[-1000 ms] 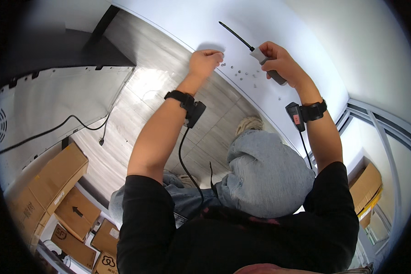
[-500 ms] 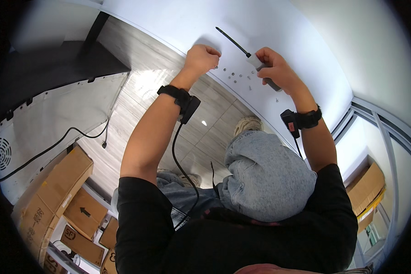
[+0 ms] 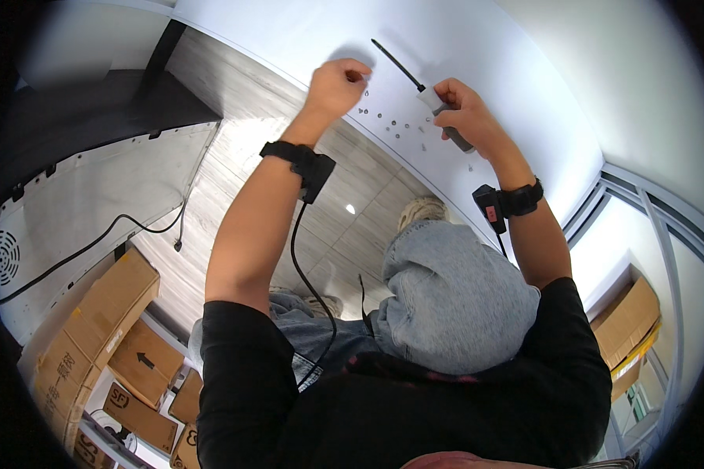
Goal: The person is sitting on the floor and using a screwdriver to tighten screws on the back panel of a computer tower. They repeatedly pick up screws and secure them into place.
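My right hand (image 3: 468, 116) is wrapped round the grey handle of a screwdriver (image 3: 403, 69). Its dark shaft points to the far left, held over the white table (image 3: 516, 86). To the left of it, my left hand (image 3: 336, 86) is over the table's near edge with its fingers curled in. Whatever those fingers may hold is hidden. Between the hands lie several small nuts (image 3: 394, 123), loosely strung out along the edge. A few small screws (image 3: 423, 147) lie close to the right hand.
Below the table edge are my knees in jeans (image 3: 461, 297) and a tiled floor (image 3: 352, 180). A black cable (image 3: 297, 250) hangs from the left wrist strap. At left stand a metal cabinet (image 3: 94, 187) and cardboard boxes (image 3: 94, 328); another box (image 3: 626, 316) is at right.
My left hand has moved away from me and slightly left, uncovering small nuts near the edge. The right hand has shifted slightly left with the screwdriver.
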Demonstrator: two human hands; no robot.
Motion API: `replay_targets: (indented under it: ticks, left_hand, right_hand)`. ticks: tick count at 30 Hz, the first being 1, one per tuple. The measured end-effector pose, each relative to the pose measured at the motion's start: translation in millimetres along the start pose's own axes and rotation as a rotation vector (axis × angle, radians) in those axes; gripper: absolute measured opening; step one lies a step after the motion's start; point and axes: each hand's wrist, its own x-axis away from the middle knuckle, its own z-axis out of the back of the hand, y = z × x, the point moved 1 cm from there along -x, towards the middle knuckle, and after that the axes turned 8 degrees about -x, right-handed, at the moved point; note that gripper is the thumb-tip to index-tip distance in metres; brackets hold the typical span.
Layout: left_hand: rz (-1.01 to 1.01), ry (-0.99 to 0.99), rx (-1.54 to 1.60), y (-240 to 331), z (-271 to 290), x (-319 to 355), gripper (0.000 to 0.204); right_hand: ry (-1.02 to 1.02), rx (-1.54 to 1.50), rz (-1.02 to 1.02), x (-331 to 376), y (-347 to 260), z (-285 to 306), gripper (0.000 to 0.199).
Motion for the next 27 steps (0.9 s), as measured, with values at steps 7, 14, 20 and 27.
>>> replay_targets:
  ticks: [7,14,20,27]
  left_hand:
    - [0.104,-0.080,-0.002,-21,6,12,0.015]
    - [-0.045,-0.048,-0.036,-29,-11,43,0.013]
    - [-0.105,0.037,-0.088,-24,-16,50,0.012]
    - [-0.130,0.040,-0.124,-15,-17,53,0.008]
  right_hand:
    - [0.043,-0.042,0.001,-4,3,3,0.028]
    - [-0.002,-0.040,0.041,-7,4,-4,0.029]
    - [0.004,-0.025,0.042,-8,1,-7,0.028]
    - [-0.014,-0.040,0.029,-10,5,-9,0.029]
